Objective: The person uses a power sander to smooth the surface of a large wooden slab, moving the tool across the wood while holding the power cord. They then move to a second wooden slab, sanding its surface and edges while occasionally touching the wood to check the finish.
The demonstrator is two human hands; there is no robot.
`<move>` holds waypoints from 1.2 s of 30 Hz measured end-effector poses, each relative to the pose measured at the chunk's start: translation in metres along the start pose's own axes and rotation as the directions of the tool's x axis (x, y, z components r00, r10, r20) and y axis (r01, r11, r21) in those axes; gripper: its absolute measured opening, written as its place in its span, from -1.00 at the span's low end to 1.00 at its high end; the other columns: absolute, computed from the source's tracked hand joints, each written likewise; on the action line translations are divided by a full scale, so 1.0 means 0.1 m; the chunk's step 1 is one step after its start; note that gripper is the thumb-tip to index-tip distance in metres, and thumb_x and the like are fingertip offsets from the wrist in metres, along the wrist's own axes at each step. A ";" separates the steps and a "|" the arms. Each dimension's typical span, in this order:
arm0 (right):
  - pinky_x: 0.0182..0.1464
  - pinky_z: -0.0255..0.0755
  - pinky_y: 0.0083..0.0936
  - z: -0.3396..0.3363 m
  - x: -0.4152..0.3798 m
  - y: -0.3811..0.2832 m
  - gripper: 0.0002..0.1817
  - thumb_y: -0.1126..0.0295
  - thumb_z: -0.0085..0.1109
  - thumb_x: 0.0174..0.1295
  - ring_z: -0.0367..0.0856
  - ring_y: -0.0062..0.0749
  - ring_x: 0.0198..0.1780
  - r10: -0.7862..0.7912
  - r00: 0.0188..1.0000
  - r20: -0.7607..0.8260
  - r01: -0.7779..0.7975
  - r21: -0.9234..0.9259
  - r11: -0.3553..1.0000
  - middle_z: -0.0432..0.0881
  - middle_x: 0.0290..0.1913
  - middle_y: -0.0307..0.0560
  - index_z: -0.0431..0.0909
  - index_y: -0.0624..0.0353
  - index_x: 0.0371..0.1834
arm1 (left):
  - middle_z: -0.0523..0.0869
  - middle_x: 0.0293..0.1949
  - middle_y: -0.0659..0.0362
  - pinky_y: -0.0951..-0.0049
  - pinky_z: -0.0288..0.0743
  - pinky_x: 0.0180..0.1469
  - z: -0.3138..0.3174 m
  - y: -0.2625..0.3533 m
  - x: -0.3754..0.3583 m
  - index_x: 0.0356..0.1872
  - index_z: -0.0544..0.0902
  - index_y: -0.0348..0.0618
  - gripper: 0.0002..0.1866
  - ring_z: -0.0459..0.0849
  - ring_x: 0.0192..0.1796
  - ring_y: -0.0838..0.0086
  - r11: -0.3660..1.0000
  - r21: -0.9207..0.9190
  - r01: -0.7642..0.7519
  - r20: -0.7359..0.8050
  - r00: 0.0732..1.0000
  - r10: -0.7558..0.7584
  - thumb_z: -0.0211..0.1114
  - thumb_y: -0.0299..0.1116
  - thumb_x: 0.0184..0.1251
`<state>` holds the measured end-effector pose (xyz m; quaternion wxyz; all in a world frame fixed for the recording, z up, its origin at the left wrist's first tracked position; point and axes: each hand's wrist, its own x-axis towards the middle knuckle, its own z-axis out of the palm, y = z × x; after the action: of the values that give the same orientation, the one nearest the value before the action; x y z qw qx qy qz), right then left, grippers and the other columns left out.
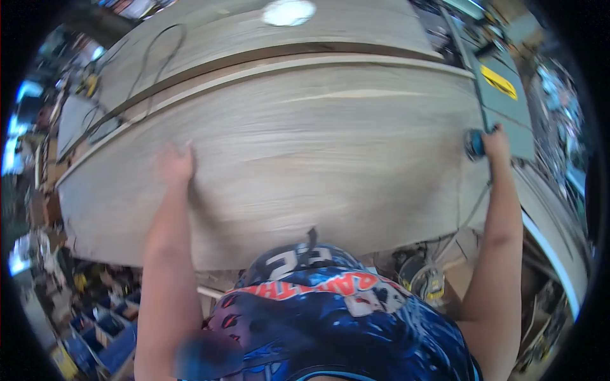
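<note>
While the right hand (498, 143) has its fingers closed round a teal power tool (474, 145), the left hand (175, 164) is over the left part of the big wooden panel (305, 159); its thumb stands off from the fingers, but those are blurred, so cannot tell how wide they are spread, nor whether the palm touches the wood.

Power tool is at the panel's right end, near the edge, well apart from the left hand; its underside is hidden, so contact with the wood can't be confirmed; a pale cord (473, 211) runs below the right hand, toward the near edge.

Panel spans most of the view, pale with streaky grain; a narrow strip (318, 60) lines its far edge; beyond that lies a second panel (356, 25), with a bright round patch (289, 11) on it and a dark cable (151, 54) looped at its left; yellow item (499, 82) rests on the grey-green surface (513, 127) at right; blue divided bin (105, 330) sits lower left.
</note>
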<state>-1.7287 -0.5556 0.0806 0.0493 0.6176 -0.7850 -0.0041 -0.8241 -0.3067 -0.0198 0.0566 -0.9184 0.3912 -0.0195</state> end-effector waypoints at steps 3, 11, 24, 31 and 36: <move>0.45 0.54 -0.01 0.05 -0.05 0.06 -0.25 0.16 0.30 0.30 0.64 0.40 0.40 -0.063 0.997 -0.038 0.062 -0.015 0.998 0.69 0.32 0.52 0.48 0.37 0.50 | 0.26 0.75 -0.19 -0.15 -0.18 0.82 -0.17 0.47 -0.01 0.75 0.29 -0.17 0.04 0.08 0.81 -0.11 0.969 -0.240 -0.059 0.152 0.984 0.097 0.14 0.45 0.53; 0.33 0.50 0.07 0.17 -0.02 0.20 -0.36 0.16 0.28 0.42 0.65 0.46 0.30 -0.084 0.995 0.050 0.082 0.028 0.996 0.70 0.23 0.50 0.49 0.41 0.41 | 0.15 0.80 -0.08 -0.26 -0.33 0.82 -0.27 2.37 -0.95 0.76 0.32 0.09 -0.02 -0.05 0.84 -0.09 0.480 -0.412 -0.775 -0.103 0.562 0.820 0.23 0.41 0.46; 0.33 0.51 0.13 0.10 -0.29 -0.05 -0.39 0.20 0.37 0.41 0.64 0.47 0.32 -0.062 0.996 0.058 0.061 0.022 0.998 0.68 0.29 0.43 0.49 0.28 0.43 | 0.52 0.62 -0.01 -0.09 -0.05 0.81 -0.34 1.82 -0.70 0.58 0.58 0.17 -0.23 0.32 0.72 -0.01 0.456 -0.561 -0.691 -0.169 0.635 0.754 0.38 0.26 0.43; 0.53 0.44 -0.03 0.55 -0.02 0.45 -0.26 0.18 0.23 0.39 0.58 0.36 0.48 -0.178 0.984 0.009 0.178 -0.014 0.984 0.65 0.39 0.51 0.43 0.35 0.58 | 0.24 0.75 -0.19 0.07 -0.02 0.83 0.03 -0.84 0.20 0.74 0.28 -0.25 -0.06 0.13 0.80 -0.01 0.838 -0.455 0.300 0.261 0.945 -0.197 0.10 0.32 0.66; 0.38 0.59 0.05 0.08 -0.36 0.03 -0.29 0.13 0.29 0.30 0.70 0.36 0.32 -0.017 0.997 0.069 0.020 -0.043 0.999 0.75 0.21 0.51 0.51 0.24 0.50 | 0.18 0.79 -0.13 0.00 -0.15 0.83 0.55 -2.32 -0.42 0.75 0.24 -0.27 -0.04 0.05 0.83 -0.01 0.958 -0.038 0.283 0.133 0.952 -0.275 -0.18 0.40 0.72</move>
<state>-1.7238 -0.5206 0.0705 0.0355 0.6230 -0.7802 -0.0430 -0.6832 -0.1121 -0.0467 0.0517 -0.9650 0.2536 0.0419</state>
